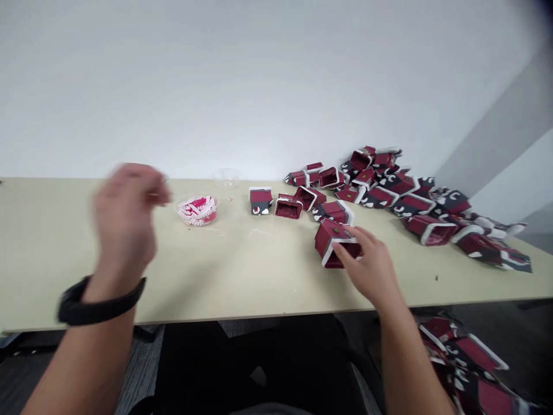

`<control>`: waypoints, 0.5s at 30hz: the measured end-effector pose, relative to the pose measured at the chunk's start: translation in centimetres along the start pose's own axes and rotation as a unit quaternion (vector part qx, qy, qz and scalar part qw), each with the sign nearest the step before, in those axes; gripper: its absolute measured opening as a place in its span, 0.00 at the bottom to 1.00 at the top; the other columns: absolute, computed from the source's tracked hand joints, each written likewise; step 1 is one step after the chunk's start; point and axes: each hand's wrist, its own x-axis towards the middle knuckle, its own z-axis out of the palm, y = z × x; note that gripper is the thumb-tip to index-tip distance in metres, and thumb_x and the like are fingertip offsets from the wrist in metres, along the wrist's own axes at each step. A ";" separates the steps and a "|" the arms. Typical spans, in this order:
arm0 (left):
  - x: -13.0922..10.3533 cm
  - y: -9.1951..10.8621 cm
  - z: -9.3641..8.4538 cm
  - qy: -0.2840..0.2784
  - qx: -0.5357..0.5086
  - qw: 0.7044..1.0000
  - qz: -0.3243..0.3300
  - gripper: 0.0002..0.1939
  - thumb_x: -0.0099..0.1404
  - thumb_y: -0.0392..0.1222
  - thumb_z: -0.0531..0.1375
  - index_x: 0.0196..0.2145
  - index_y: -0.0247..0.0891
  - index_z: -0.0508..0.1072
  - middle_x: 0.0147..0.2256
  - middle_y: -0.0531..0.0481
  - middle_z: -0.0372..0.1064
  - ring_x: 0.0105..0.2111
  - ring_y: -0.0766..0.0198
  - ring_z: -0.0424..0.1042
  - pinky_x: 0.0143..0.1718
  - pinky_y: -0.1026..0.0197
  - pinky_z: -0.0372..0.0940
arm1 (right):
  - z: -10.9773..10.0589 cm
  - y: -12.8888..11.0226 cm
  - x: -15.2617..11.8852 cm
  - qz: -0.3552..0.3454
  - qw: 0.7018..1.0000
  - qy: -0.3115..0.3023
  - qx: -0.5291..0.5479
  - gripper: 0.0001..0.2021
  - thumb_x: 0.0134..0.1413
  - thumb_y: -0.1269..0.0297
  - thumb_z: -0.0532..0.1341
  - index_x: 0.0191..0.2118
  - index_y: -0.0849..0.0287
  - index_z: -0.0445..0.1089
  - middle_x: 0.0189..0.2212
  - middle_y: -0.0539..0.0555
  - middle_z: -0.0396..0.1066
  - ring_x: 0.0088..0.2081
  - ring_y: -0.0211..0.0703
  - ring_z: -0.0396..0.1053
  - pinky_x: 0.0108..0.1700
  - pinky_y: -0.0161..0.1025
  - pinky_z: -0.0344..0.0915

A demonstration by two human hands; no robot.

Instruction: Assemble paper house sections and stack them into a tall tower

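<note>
My right hand (pixel 367 259) grips the near open edge of a small dark-red box (pixel 327 236) shaped like a house with white trim, above the table at centre right. My left hand (pixel 129 213), blurred by motion, is raised over the left part of the table with its fingers curled together; whether anything small is between them cannot be made out. To its right, a clear round bowl (pixel 197 211) holds red and white pieces. A grey-roofed red house (pixel 261 202) stands beyond, beside another open red box (pixel 288 207).
Many more red and grey houses (pixel 412 204) are heaped along the right of the pale table (pixel 242 288). Another pile (pixel 475 369) lies below the table's front edge at the lower right. A clear lid or dish (pixel 227 178) is near the wall.
</note>
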 end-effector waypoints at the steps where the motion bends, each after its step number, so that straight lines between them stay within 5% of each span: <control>1: 0.0 -0.5 1.6 -0.038 -0.003 0.999 -0.024 0.03 0.68 0.37 0.62 0.39 0.39 0.78 0.32 0.52 0.74 0.32 0.65 0.73 0.37 0.60 0.70 | 1.1 0.2 -0.1 -0.001 1.000 -0.003 -0.015 0.22 0.61 0.47 0.63 0.54 0.55 0.77 0.57 0.65 0.75 0.62 0.65 0.69 0.64 0.67 0.61; 3: -0.3 -1.8 5.2 -0.161 0.006 0.984 -0.078 0.04 0.63 0.35 0.62 0.35 0.40 0.77 0.29 0.52 0.75 0.31 0.63 0.73 0.36 0.59 0.67 | 2.8 0.4 -0.3 0.002 1.000 0.013 -0.026 0.21 0.59 0.48 0.66 0.53 0.55 0.77 0.58 0.66 0.74 0.63 0.66 0.67 0.65 0.68 0.59; 8: -2.1 -4.8 12.8 -0.351 0.034 0.935 -0.042 0.09 0.66 0.48 0.64 0.35 0.40 0.78 0.37 0.47 0.79 0.37 0.55 0.75 0.41 0.55 0.67 | 4.0 -1.5 -1.0 -0.025 0.998 0.059 0.009 0.13 0.60 0.56 0.66 0.47 0.53 0.79 0.55 0.64 0.74 0.58 0.64 0.69 0.61 0.65 0.65; 11: -3.2 -6.2 14.5 -0.420 0.026 0.905 -0.059 0.20 0.67 0.61 0.63 0.34 0.40 0.79 0.34 0.44 0.79 0.34 0.54 0.74 0.39 0.55 0.65 | 4.6 -3.8 -1.9 -0.084 0.991 0.093 0.043 0.12 0.61 0.62 0.66 0.50 0.52 0.77 0.54 0.62 0.71 0.56 0.60 0.71 0.59 0.61 0.70; 15: -3.8 -7.7 14.0 -0.447 -0.021 0.881 -0.150 0.32 0.66 0.72 0.60 0.36 0.37 0.80 0.35 0.43 0.79 0.33 0.54 0.76 0.38 0.56 0.66 | 6.4 -6.9 -2.9 -0.180 0.977 0.095 0.070 0.13 0.66 0.71 0.62 0.51 0.50 0.75 0.54 0.61 0.67 0.56 0.55 0.71 0.53 0.54 0.75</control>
